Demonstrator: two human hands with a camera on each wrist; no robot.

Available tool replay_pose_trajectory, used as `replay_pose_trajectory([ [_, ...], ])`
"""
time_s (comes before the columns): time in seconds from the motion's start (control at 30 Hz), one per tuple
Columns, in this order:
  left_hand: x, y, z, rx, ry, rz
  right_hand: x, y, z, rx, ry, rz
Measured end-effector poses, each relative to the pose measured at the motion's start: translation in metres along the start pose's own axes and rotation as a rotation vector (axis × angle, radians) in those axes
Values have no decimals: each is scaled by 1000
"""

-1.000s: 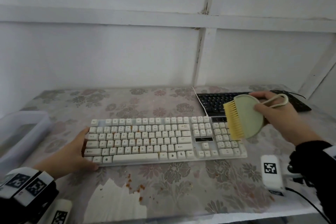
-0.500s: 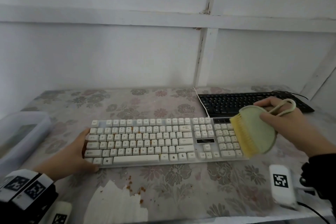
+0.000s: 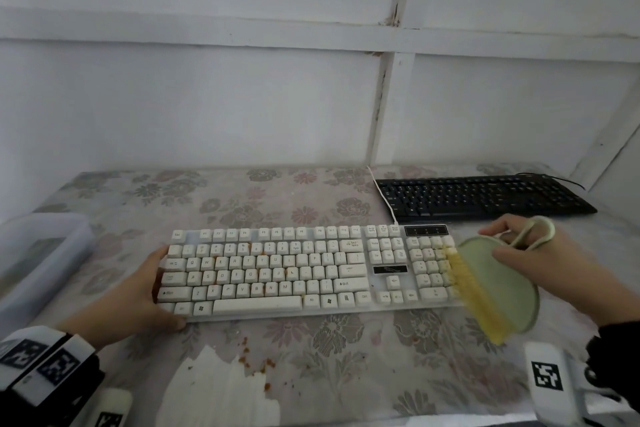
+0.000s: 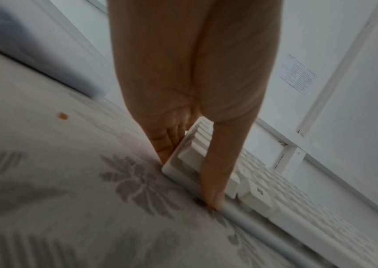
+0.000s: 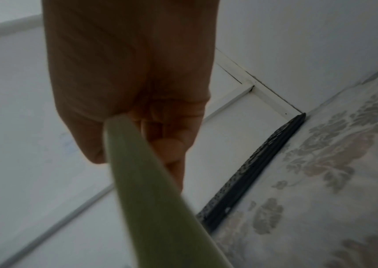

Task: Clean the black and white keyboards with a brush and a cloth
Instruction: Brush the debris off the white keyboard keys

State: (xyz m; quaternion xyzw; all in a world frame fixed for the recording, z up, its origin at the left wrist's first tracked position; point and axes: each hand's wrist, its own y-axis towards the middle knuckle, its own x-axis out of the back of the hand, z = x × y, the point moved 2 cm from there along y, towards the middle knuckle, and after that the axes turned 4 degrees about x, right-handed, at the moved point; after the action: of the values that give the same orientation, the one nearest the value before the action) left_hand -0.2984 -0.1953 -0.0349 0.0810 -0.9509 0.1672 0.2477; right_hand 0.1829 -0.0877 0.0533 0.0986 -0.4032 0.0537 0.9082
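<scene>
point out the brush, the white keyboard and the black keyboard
brush [image 3: 498,284], head view, on its green round body.
white keyboard [image 3: 258,305], head view, on the space bar.
black keyboard [image 3: 485,198], head view, mid key field.

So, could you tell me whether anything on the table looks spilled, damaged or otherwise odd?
Yes. Orange-brown crumbs lie scattered on the floral tablecloth in front of the white keyboard, with similar orange specks between its letter keys. Beside the crumbs the tablecloth looks torn or worn away, a white patch showing at the table's near edge.
</scene>
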Motion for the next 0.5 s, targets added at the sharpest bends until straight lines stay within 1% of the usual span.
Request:
replay_pose_trajectory([
  [0.03, 0, 0, 0, 0, 2, 1, 3, 4, 1, 15, 24, -34],
  [0.13, 0, 0, 0, 11, -9, 6, 8, 16, 10, 64, 113, -197],
  [0.2, 0, -1, -2, 14, -3, -1, 4, 21, 14, 81, 124, -229],
  [0.3, -2, -4, -6, 9, 11, -2, -4, 19, 10, 70, 101, -197],
  [0.43, -2, -4, -6, 3, 7, -2, -10, -2, 0, 23, 43, -63],
  [0.5, -1, -3, -4, 3, 3, -1, -8, -7, -4, 8, 55, -18],
])
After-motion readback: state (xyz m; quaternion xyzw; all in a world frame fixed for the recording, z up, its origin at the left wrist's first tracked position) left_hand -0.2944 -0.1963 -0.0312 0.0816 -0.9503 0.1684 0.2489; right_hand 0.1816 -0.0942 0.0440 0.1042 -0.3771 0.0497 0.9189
